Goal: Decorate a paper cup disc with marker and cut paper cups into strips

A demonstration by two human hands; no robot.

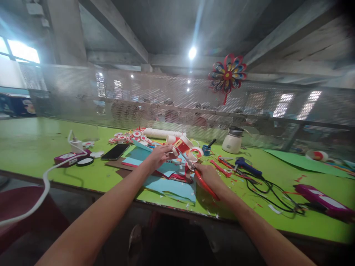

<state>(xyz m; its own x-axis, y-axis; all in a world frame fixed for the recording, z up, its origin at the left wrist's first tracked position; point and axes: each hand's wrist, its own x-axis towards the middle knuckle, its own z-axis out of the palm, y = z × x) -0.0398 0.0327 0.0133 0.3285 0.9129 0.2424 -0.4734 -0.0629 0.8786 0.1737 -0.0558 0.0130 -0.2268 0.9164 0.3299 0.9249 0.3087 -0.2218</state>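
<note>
My left hand pinches a curled strip of red and white paper above the green table. My right hand is closed around the red handles of a pair of scissors, whose blades point up and left toward the strip. Under both hands lie blue paper sheets and red paper scraps.
A black phone, a purple power strip with a white cable, small red and white paper circles, a paper roll, a white jar, a blue glue gun with black cords, a purple case, a paper pinwheel on the mesh screen.
</note>
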